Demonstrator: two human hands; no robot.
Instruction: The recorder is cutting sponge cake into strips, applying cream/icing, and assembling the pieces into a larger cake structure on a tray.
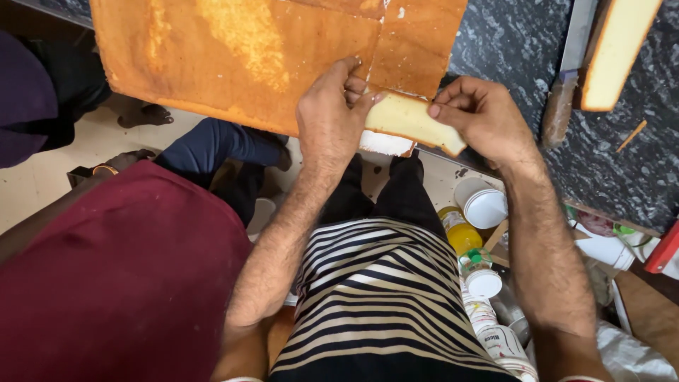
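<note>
A large flat sheet of golden-brown sponge cake [240, 56] lies on a dark speckled counter [509, 35] and juts over its near edge. Both hands hold a pale yellow cut strip of cake [407, 119] at that edge. My left hand [329, 106] pinches the strip's left end with fingers against the sheet. My right hand [481, 117] grips the strip's right end between thumb and fingers. A cut line splits the sheet above the strip.
Another cake slab [619, 53] and a long knife [566, 78] lie on the counter at right. Below it stand white tubs [482, 205], a yellow bottle [460, 233] and jars. A person in maroon [120, 276] stands close at left; another person's feet [145, 114] are beyond.
</note>
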